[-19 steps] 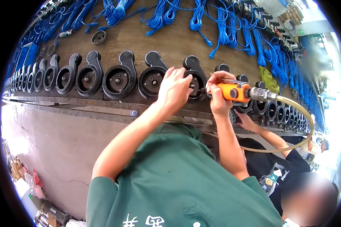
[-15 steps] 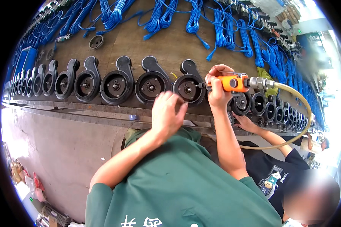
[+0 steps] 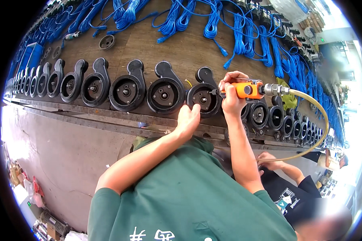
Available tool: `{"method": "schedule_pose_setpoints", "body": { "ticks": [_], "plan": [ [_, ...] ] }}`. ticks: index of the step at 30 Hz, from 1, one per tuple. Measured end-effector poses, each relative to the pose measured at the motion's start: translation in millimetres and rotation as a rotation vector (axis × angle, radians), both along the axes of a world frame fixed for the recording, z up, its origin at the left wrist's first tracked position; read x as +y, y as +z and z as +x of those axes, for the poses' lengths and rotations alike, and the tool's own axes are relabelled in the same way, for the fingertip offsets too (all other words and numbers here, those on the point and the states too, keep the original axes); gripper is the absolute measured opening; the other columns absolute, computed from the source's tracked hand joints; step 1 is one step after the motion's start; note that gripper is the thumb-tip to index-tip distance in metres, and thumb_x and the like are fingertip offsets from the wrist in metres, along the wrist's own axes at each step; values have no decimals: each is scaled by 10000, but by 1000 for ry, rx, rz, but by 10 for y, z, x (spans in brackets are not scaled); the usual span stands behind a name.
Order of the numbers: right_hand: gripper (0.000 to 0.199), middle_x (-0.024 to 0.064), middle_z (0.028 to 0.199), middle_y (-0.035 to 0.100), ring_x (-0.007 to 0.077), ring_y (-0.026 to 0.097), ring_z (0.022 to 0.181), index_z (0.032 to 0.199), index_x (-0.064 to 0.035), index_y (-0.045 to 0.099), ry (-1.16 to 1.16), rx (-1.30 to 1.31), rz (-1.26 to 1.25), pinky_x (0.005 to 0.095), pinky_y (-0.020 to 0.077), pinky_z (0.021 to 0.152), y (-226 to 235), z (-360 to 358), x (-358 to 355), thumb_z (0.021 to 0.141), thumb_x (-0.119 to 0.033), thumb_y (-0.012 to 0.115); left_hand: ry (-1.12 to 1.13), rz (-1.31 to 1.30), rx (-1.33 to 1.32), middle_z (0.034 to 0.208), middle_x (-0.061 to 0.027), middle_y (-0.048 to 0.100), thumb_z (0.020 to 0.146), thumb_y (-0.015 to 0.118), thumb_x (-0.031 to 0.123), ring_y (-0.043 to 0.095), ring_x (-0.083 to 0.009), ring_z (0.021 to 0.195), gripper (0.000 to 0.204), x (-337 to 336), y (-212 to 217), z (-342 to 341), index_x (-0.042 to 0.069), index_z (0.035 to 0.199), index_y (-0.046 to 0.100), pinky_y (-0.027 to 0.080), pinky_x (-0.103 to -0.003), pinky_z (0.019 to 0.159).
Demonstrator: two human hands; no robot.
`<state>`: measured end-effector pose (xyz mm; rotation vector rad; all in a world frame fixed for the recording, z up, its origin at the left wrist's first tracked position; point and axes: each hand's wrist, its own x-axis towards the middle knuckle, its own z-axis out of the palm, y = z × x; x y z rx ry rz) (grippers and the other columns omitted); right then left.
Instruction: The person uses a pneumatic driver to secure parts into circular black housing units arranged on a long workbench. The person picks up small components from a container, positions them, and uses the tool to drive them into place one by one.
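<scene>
The right hand (image 3: pixel 233 102) gripped an orange tool (image 3: pixel 248 90) right of the black housing (image 3: pixel 199 100); the left hand (image 3: pixel 188 120), lower-left, had an unclear hold.

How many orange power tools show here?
1: the orange power tool, in the person's right hand, its tip near a black wheel. Others may be hidden.

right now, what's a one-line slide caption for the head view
Right grip holds an orange hose-fed tool at a black round housing, left grip close by, blue cable bundles beyond.
</scene>
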<state>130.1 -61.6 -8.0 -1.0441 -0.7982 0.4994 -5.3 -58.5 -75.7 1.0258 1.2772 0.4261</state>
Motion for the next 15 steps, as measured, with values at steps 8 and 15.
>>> {"method": "schedule_pose_setpoints", "body": {
  "ticks": [8, 15],
  "plan": [
    [251, 105, 891, 576, 150, 547, 658, 1059, 6, 533, -58, -4, -34, 301, 494, 648, 28, 39, 57, 817, 57, 492, -23, 61, 24, 777, -299, 618, 905, 536, 253, 613, -393, 744, 375, -38, 112, 9, -119, 884, 582, 482, -459, 751],
    [220, 91, 862, 583, 140, 566, 647, 1008, -2, 521, -96, 53, -25, 268, 480, 601, 73, 22, 121, 803, 78, 513, -156, -19, 30, 775, -188, 589, 892, 561, 266, 534, -253, 722, 349, 18, -72, -23, -83, 889, 583, 460, -407, 693]
  ]
}}
